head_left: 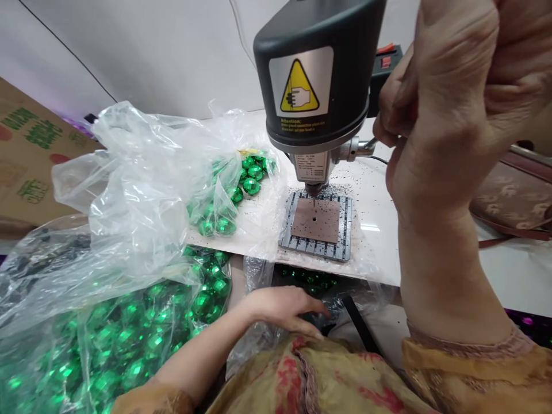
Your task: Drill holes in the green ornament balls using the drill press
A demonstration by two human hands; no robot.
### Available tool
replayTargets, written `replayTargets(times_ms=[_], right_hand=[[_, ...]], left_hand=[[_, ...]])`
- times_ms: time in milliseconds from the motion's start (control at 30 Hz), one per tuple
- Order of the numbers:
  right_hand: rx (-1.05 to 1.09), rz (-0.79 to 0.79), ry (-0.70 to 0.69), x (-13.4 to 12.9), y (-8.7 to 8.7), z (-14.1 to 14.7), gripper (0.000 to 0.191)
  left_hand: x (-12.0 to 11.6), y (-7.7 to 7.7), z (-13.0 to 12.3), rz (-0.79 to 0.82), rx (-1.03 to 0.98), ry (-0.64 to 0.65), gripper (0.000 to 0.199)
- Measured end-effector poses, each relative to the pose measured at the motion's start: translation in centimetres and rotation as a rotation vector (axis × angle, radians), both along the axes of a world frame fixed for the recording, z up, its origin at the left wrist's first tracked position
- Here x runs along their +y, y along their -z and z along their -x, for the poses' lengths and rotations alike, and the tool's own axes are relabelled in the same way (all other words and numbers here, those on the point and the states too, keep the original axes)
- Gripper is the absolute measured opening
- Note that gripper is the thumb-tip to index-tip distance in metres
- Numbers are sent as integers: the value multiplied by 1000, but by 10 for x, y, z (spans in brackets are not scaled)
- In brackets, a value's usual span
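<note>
A black bench drill press (319,75) with a yellow hand-warning label stands at the table's back. Under its bit, a brown square board (317,227) with a small dark hole lies on the slotted metal base (345,247). My right hand (457,98) is raised at the drill's right side, its fingers wrapped round the feed handle, which is mostly hidden by them. Low in front of my lap, beyond the table's front edge, my left hand (291,310) has its fingers apart and holds nothing. Faceted green balls (251,185) lie left of the base, partly under clear plastic.
A large clear bag of green balls (125,339) fills the lower left, with crumpled plastic (138,172) above it. A cardboard box (38,161) stands far left. Dark shavings dot the white table (371,213). A brown patterned bag (513,195) lies at right.
</note>
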State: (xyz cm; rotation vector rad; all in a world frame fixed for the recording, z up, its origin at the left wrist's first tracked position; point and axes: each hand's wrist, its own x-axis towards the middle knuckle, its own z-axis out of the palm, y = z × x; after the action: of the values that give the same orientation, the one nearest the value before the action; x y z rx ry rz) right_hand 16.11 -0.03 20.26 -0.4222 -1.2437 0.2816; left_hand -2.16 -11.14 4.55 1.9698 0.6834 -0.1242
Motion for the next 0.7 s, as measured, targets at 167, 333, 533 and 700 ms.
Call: replayTargets(times_ms=[167, 333, 533, 700], right_hand=[[25, 62, 82, 3, 3, 0, 43], [22, 81, 116, 2, 0, 3, 48], [6, 139, 138, -6, -4, 2, 47], [6, 133, 137, -7, -5, 4, 49]], left_hand=[[98, -49, 45, -436, -257, -817, 29], [198, -9, 82, -769, 210, -1193, 33], [208, 7, 83, -705, 17, -1165, 34], [155, -2, 59, -405, -614, -1122, 58]])
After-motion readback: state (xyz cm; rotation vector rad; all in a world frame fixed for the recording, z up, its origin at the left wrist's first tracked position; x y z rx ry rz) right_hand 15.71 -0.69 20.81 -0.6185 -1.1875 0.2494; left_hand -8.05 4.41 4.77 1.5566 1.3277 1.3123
